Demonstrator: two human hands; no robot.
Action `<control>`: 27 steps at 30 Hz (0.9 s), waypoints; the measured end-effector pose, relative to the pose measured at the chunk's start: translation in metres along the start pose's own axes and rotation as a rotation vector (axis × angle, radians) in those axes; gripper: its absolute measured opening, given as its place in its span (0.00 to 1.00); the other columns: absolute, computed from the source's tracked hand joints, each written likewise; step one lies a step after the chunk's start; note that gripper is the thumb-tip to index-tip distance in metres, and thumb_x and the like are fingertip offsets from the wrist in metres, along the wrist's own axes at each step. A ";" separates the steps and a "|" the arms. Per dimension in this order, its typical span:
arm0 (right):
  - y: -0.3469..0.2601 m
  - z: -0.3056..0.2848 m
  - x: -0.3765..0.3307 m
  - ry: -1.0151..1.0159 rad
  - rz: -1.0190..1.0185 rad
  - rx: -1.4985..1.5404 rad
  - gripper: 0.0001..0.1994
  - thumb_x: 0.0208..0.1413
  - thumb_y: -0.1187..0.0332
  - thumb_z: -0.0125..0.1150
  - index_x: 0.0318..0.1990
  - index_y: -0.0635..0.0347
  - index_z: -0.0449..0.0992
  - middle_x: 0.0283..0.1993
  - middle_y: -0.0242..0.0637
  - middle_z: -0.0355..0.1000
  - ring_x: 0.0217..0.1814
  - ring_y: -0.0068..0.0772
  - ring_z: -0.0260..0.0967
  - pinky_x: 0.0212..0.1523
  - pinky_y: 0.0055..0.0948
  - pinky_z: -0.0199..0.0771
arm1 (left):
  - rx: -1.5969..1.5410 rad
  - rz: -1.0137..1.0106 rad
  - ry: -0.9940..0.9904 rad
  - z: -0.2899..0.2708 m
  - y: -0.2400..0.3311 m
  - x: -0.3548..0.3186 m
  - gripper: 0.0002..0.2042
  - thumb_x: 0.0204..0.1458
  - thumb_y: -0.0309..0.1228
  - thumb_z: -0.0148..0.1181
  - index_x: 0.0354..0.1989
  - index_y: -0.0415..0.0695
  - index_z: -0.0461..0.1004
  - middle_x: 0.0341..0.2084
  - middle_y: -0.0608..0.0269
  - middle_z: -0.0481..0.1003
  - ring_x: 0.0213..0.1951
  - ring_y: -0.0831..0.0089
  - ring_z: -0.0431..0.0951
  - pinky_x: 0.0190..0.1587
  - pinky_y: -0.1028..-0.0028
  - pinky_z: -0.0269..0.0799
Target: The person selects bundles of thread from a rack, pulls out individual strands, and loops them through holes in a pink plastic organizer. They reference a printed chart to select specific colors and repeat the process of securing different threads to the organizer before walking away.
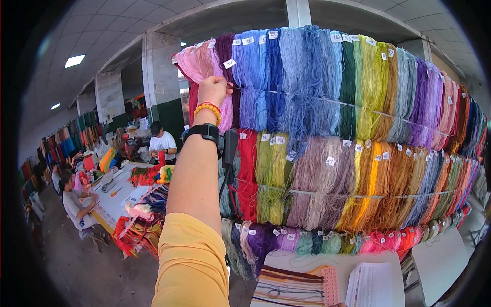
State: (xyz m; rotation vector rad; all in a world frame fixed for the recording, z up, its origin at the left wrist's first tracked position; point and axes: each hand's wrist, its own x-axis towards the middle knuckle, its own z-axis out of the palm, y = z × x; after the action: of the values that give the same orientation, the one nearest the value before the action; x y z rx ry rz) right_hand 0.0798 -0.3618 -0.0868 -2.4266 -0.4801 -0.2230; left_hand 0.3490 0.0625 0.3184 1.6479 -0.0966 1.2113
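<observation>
My left hand (215, 91) reaches up to the top row of a rack of hanging yarn skeins, its fingers closed at the edge of a dark purple yarn skein (224, 48). A pink yarn skein (190, 65) hangs just left of the hand, pushed askew. Blue yarn skeins (250, 102) hang to the right of the fingers. Small white tags are fixed along the skeins. At the bottom edge, a sliver of my right hand (339, 305) shows beside a pink holed strip (330, 286) with yarn strands tied along it; its fingers are mostly out of view.
Below the rack stands a white table (396, 261) bearing the strip and a printed sheet (369, 284). A white board (441, 263) is at right. On the left, people sit around a long worktable (105, 204) piled with bright yarn. Pillars rise behind.
</observation>
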 end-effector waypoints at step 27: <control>0.008 0.001 0.004 -0.139 0.040 -0.023 0.10 0.44 0.65 0.51 0.35 0.55 0.69 0.33 0.45 0.64 0.30 0.49 0.64 0.30 0.42 0.66 | -0.238 -0.108 -0.067 -0.008 -0.006 -0.012 0.05 0.50 0.25 0.45 0.33 0.37 0.66 0.28 0.55 0.73 0.28 0.73 0.75 0.27 0.82 0.68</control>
State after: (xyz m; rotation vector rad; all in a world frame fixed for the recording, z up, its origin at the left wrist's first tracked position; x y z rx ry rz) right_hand 0.0861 -0.3656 -0.0909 -2.4827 -0.4922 -0.0435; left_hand 0.3411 0.0657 0.3047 1.4659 -0.1842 1.0217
